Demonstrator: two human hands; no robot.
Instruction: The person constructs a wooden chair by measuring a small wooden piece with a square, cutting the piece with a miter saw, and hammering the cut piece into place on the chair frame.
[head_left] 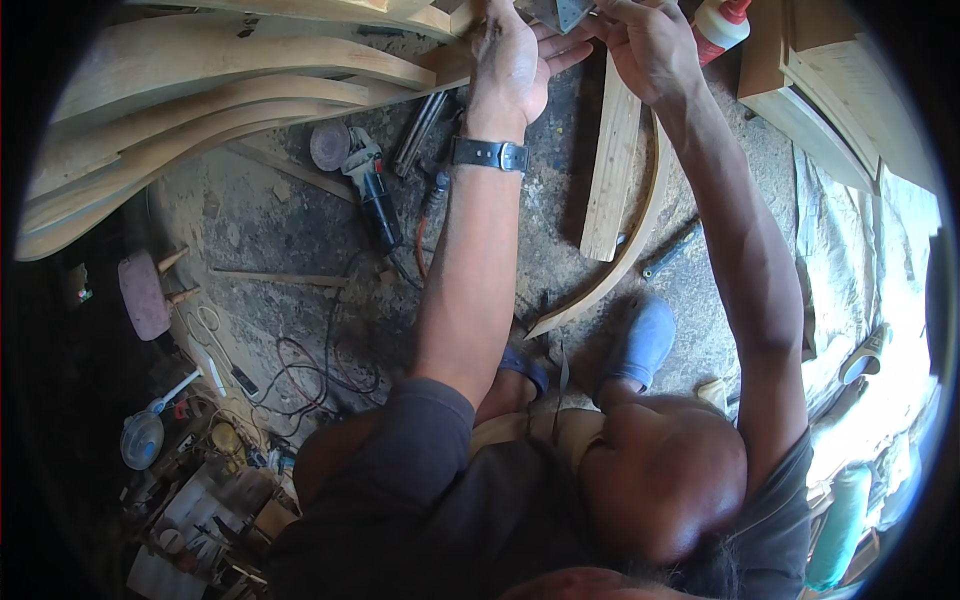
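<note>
At the top edge of the head view, my left hand (508, 68) is turned palm up. Its fingers stretch to the right, below a small grey metal plate with holes (569, 14). The picture's edge cuts off part of this hand and plate. My right hand (652, 48) is closed in a pinch beside the plate's right side; what lies between its fingertips is too small to make out. Curved wooden pieces (250, 70) reach in from the left toward my left hand. Just right of my right hand stands a white bottle with a red cap (722, 28).
An angle grinder (372, 195) lies on the dusty floor, with cords (320, 365) nearby. A straight board (610, 170) and a curved wooden strip (625, 265) lie between my arms. Wooden boxwork (810, 100) stands right; a mallet-like block (146, 295) lies left.
</note>
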